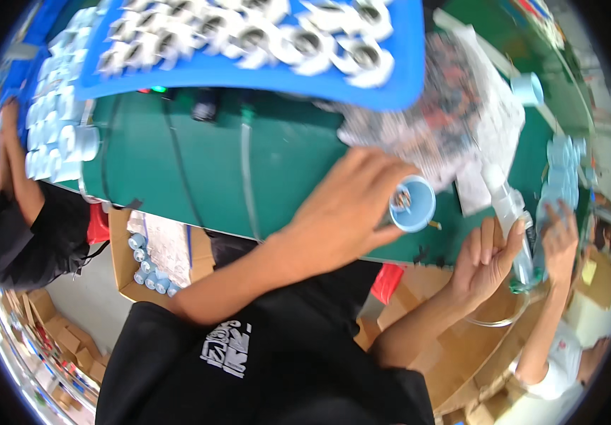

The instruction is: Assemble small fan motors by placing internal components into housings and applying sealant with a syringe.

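My left hand (351, 205) reaches across the table's front edge, its fingers closed round a light blue plastic cup (427, 205). The cup's round mouth is tilted toward me, and a small brownish, metallic-looking part shows inside. To the right, my right hand (486, 258) is raised with its fingers curled and the thumb up. Whatever those fingers hold, if anything, is hidden. Just beyond the thumb stands a clear, tube-shaped plastic tool (507, 202) with a green lower end and a clear hose.
Above the green table (298, 156) is a blue tray (249, 78) of white-rimmed round parts. A clear plastic bag (440, 106) of small dark and red parts lies behind the cup. Stacked light blue cups (61, 134) stand left. A co-worker's hand (559, 234) is close on the right.
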The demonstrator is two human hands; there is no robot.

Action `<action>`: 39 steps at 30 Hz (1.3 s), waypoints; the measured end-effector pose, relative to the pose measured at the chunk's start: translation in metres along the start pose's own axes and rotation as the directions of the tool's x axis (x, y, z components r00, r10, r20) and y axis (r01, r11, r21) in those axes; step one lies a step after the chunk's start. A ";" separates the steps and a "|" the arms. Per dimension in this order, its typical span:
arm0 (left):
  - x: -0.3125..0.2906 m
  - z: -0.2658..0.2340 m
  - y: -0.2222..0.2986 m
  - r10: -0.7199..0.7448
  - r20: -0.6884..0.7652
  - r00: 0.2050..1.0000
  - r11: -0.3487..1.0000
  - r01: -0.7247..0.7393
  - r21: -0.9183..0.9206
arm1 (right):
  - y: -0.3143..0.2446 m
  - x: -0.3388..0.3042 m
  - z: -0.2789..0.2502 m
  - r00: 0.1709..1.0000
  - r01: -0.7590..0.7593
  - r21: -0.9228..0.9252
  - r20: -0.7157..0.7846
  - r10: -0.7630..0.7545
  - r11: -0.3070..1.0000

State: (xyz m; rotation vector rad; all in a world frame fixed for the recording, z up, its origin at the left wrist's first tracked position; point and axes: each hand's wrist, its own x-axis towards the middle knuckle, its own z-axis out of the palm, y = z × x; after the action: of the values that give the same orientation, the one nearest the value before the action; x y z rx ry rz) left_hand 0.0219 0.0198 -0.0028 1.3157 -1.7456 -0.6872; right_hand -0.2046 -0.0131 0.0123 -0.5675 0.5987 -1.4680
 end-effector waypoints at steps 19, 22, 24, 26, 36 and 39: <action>-0.007 -0.003 0.000 0.048 -0.017 0.999 0.996 -0.049 -0.080 | 0.007 0.027 0.017 0.777 -0.601 0.147 -0.122 0.618 0.785; -0.007 -0.002 -0.001 0.061 -0.009 0.998 0.995 -0.061 -0.075 | 0.012 0.020 0.040 0.871 -0.486 -0.160 -0.169 0.461 0.859; -0.005 0.000 0.000 0.069 -0.009 0.998 0.994 -0.069 -0.081 | 0.012 0.019 0.074 0.981 -0.169 -0.607 -0.027 0.192 0.777; -0.006 -0.002 0.000 0.076 -0.002 0.997 0.994 -0.076 -0.083 | 0.015 0.029 0.110 0.975 0.101 -0.859 0.186 0.122 0.501; -0.008 -0.003 -0.002 0.075 -0.017 0.997 0.995 -0.076 -0.069 | 0.073 0.097 0.198 0.276 0.923 -0.118 0.865 0.418 -0.366; -0.011 -0.003 -0.004 0.101 -0.017 0.995 0.992 -0.102 -0.074 | 0.077 0.105 0.191 0.114 0.936 0.042 0.902 0.416 -0.349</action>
State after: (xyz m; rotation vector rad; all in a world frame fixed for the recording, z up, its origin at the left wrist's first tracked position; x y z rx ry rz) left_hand 0.0272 0.0293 -0.0076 1.1702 -1.7468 -0.6783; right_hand -0.0168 -0.1174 0.0976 -3.3546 0.2903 -0.6268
